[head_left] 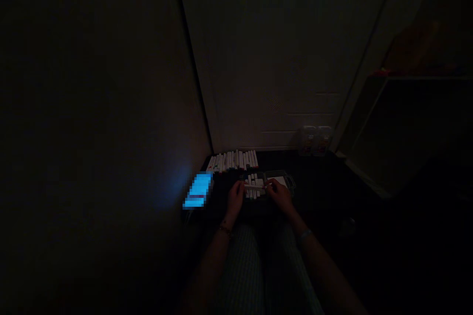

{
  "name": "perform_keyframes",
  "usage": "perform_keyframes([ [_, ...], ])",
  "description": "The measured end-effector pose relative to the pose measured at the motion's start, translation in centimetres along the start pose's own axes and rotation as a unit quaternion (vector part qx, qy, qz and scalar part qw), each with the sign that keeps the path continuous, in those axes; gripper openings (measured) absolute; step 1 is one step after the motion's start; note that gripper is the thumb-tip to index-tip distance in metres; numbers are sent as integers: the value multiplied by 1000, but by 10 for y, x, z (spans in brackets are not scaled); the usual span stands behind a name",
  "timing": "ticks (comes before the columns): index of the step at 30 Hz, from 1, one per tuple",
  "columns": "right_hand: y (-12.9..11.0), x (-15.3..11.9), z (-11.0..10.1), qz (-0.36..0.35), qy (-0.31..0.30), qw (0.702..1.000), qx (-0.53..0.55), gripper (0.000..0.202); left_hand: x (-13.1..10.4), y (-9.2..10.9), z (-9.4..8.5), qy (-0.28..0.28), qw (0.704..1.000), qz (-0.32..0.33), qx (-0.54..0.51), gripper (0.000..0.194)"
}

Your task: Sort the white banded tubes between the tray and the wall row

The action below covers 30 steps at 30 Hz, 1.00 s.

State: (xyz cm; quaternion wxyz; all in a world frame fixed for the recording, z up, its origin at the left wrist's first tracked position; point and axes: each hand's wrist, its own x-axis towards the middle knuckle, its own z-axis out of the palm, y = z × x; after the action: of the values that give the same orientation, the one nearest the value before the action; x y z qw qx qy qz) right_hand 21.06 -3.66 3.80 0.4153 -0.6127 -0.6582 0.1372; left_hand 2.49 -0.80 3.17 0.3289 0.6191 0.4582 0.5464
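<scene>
Between my two hands a white marker (pixel 254 187) lies crosswise, one end in each. My left hand (pixel 236 194) is closed on its left end, and my right hand (pixel 280 194) pinches the right end. Just beneath it is an open plastic case (pixel 264 175) with several white markers (pixel 253 195) lying side by side in its left part. A pale flat piece (pixel 277 179) shows in the case's right part, partly covered by my right hand. The room is very dark, so fine detail is lost.
Behind the case, a row of several white markers (pixel 232 160) lies along the back left of the dark table (pixel 328 182). A lit screen (pixel 198 190) glows at the left. Two clear containers (pixel 315 141) stand at the back right against the wall (pixel 273 59).
</scene>
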Motion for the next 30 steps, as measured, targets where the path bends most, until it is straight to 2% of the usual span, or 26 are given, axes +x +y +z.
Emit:
perform_keyframes([
  [30,-5,1,-3,-2,-2,1000,-3,29,0,4,0,4,1000,-3,11,27],
])
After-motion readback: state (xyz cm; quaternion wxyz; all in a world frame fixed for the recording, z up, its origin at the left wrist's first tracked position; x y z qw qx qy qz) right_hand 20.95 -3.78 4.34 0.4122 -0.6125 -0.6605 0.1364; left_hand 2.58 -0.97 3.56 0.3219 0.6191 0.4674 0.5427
